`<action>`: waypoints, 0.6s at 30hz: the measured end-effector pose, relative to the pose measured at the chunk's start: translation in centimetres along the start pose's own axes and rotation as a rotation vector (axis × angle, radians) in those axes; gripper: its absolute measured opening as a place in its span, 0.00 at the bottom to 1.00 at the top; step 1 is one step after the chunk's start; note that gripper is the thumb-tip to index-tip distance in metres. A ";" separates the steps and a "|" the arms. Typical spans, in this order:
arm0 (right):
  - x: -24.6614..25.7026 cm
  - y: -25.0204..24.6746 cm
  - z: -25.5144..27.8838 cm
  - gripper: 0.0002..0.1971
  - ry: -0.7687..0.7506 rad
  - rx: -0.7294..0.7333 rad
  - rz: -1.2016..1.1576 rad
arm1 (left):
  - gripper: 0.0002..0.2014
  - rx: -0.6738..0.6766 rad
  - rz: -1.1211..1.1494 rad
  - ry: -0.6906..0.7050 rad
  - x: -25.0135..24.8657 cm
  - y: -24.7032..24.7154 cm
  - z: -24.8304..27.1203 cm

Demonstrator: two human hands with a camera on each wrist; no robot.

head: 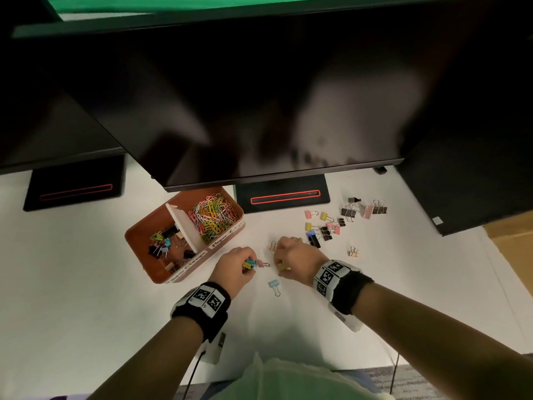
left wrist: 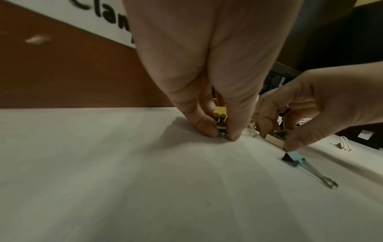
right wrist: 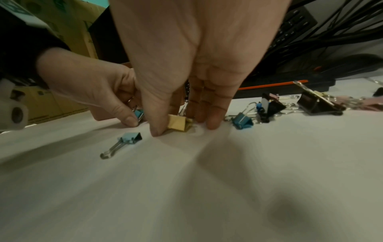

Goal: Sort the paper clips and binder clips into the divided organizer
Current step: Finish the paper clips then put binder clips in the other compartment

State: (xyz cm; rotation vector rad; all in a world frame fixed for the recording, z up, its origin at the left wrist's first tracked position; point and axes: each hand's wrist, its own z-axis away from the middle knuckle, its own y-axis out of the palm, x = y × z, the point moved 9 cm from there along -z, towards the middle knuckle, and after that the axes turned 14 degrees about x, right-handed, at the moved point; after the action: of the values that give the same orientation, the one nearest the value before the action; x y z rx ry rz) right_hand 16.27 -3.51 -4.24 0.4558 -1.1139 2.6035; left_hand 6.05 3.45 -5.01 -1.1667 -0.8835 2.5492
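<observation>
The brown divided organizer (head: 138, 235) stands left of my hands, with binder clips in its left compartment and coloured paper clips (head: 212, 216) in its right one. My left hand (head: 250, 265) (left wrist: 222, 135) pinches a small bunch of binder clips at the table, a yellow one (left wrist: 219, 112) and a blue one (right wrist: 139, 113) among them. My right hand (head: 278, 265) (right wrist: 182, 129) pinches a tan binder clip (right wrist: 179, 124) (left wrist: 273, 140) that rests on the table. A light blue binder clip (head: 274, 284) (right wrist: 131, 138) (left wrist: 294, 158) lies loose just in front of both hands.
Several loose binder clips (head: 340, 223) in black, pink, yellow and blue lie to the right of my right hand, with a tan one (head: 353, 252) apart from them. Monitor stands (head: 282, 196) and dark screens overhang the back of the white table (head: 86, 284).
</observation>
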 end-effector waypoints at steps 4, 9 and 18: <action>-0.7 0.1 -0.2 0.17 0.048 -0.001 -0.020 | 0.09 -0.009 0.066 0.002 0.2 -0.1 0.2; -1.4 -1.6 0.7 0.15 0.023 -0.120 -0.186 | 0.08 -0.031 0.117 -0.005 0.8 -0.5 0.6; 0.2 -2.8 -2.3 0.12 -0.019 -0.061 -0.071 | 0.08 -0.045 0.156 -0.004 0.2 -1.8 1.4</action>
State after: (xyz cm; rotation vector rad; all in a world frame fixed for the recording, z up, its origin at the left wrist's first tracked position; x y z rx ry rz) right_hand 16.67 0.06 -3.88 0.4985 -1.1578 2.5017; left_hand 4.75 4.38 -3.36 -1.2915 -0.8880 2.6680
